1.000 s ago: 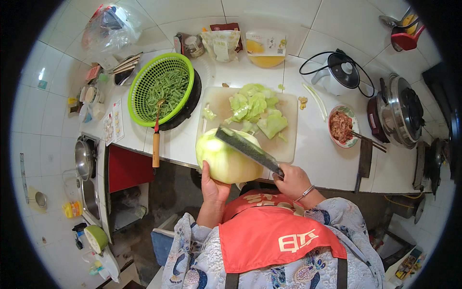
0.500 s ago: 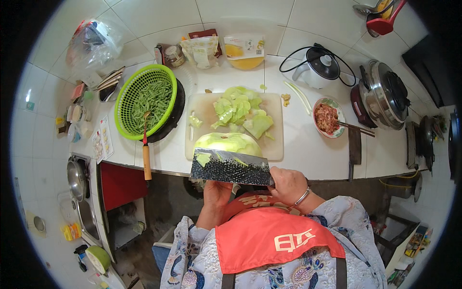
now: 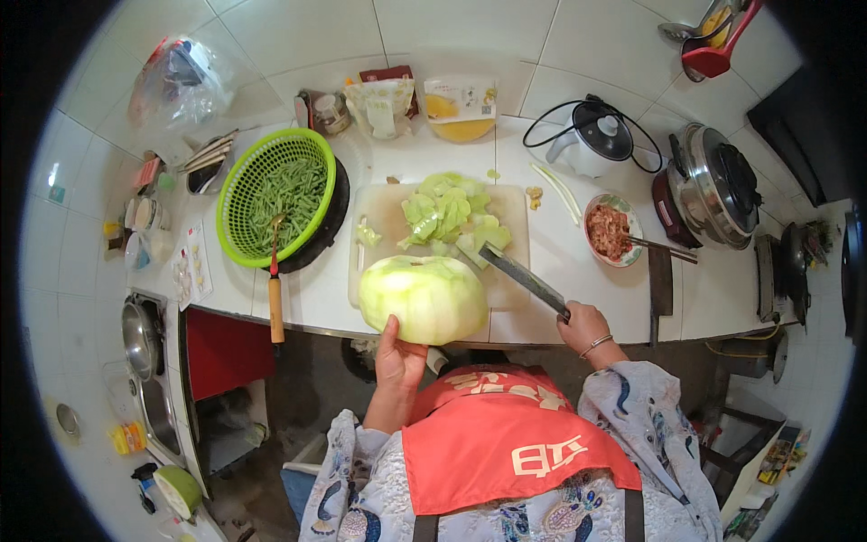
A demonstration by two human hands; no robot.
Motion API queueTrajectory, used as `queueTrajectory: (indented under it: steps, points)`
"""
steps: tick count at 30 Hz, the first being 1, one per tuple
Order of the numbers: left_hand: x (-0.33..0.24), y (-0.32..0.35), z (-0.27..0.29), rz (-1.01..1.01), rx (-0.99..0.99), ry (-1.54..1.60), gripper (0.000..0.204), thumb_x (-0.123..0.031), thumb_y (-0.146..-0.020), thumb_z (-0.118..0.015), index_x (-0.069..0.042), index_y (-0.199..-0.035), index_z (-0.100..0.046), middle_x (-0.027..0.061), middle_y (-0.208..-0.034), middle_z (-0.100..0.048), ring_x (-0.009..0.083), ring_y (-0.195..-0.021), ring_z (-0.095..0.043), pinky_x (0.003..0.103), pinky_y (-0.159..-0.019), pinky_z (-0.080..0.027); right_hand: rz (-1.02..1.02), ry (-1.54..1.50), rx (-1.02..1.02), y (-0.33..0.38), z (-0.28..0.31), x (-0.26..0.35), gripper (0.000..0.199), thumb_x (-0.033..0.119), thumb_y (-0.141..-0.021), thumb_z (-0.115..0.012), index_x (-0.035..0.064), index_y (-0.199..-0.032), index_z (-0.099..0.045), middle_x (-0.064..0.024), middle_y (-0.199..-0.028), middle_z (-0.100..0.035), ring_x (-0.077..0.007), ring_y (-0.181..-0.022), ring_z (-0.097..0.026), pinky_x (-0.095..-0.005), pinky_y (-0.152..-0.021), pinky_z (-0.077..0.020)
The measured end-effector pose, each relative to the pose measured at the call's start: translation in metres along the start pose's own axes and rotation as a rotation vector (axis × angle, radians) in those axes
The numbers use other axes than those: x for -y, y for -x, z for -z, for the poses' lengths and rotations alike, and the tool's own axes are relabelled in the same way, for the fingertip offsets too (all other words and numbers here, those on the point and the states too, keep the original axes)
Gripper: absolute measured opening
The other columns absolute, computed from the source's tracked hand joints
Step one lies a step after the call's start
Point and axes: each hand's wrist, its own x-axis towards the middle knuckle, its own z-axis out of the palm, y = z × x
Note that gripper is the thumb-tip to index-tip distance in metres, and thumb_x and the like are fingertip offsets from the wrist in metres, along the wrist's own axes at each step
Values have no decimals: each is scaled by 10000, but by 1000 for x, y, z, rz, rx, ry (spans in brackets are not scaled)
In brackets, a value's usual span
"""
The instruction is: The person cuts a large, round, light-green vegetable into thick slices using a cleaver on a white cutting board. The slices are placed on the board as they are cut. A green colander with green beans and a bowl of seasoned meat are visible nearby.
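Left hand [image 3: 400, 358] supports a gourd [image 3: 423, 300]; right hand [image 3: 585, 327] holds a cleaver [image 3: 527, 279] aslant.

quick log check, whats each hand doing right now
Left hand: holding the pale-green gourd at its near side.
Right hand: closed on the knife.

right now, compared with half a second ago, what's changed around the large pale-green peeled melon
The right hand moved right, swinging the broad dark-bladed cleaver off the front of the melon. Nothing was let go: the left hand still holds the melon; the round lime-green plastic basket stayed put.
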Motion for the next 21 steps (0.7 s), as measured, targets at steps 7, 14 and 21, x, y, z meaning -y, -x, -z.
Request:
queueTrajectory:
  steps: [7, 14, 21]
  points:
    - [-1, -6, 15, 13, 40, 57, 397, -205, -912, -563, -74, -1275, -474, 81, -1265, -550, 253, -1175, -519, 438, -1014, -403, 343, -169, 15, 13, 19, 95, 185, 211, -748, -612, 43, -808, -564, -190, -712, -615, -394, -693, -607, -479, -622, -487]
    - [1, -5, 27, 2, 77, 26, 400, -197, -883, -585, -84, -1256, -492, 62, -1243, -566, 243, -1168, -525, 426, -1025, -393, 433, -45, 107, 6, 39, 116, 197, 217, -748, -636, 57, -813, -541, -174, -697, -609, -370, -683, -611, -456, -609, -488]
    - [6, -2, 36, 11, 130, 57, 387, -157, -874, -575, -70, -1241, -492, 64, -1221, -574, 244, -1143, -540, 439, -1001, -414, 466, 0, 137, 4, 42, 121, 199, 215, -736, -651, 59, -802, -547, -185, -702, -611, -374, -684, -612, -460, -614, -490]
